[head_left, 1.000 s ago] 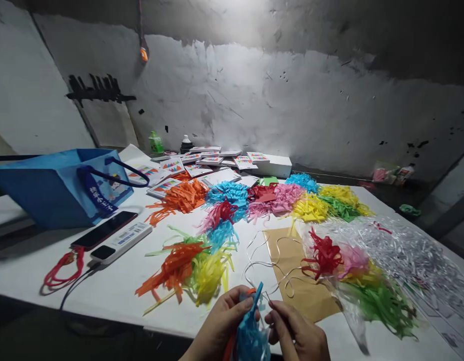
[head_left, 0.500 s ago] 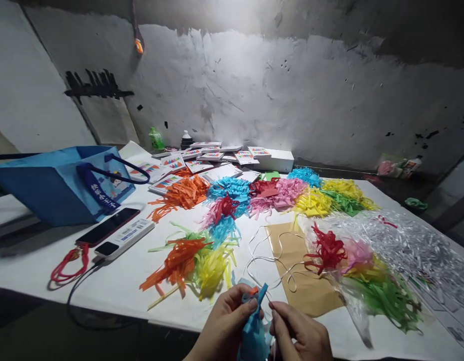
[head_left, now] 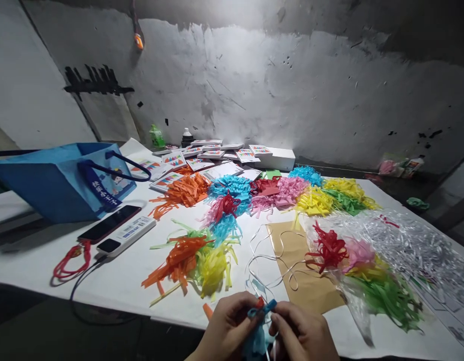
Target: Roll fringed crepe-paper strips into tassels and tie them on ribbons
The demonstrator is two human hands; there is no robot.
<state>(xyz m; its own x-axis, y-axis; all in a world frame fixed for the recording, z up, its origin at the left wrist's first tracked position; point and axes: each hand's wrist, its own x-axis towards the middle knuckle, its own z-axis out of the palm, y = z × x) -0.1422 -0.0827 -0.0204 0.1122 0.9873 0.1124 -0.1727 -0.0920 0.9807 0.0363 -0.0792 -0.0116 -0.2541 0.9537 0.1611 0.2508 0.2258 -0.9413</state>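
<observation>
At the table's near edge, my left hand (head_left: 232, 326) is closed around the top of a blue tissue-paper tassel (head_left: 257, 341). A twisted blue end and a bit of orange paper (head_left: 259, 302) stick out above its thumb. My right hand (head_left: 301, 333) sits close beside it, thumb and fingers pinched on a thin white string (head_left: 268, 291) at the tassel's top. The string loops away over the table and a brown paper sheet (head_left: 303, 271). Part of the tassel hangs below, cut off by the frame and hidden by my fingers.
Orange (head_left: 179, 258) and yellow tassels (head_left: 211, 271) lie ahead to the left. Red tassels (head_left: 329, 248) and green ones (head_left: 386, 301) rest on clear plastic at right. Silver strips (head_left: 416, 245), a blue bag (head_left: 62, 185), a phone (head_left: 109, 223), a power bank (head_left: 127, 235) and packets (head_left: 202, 153) surround them.
The twisted blue end has tipped over toward my right hand, which stays close to it. Both hands have sunk slightly. A small orange strip now shows left of my left hand.
</observation>
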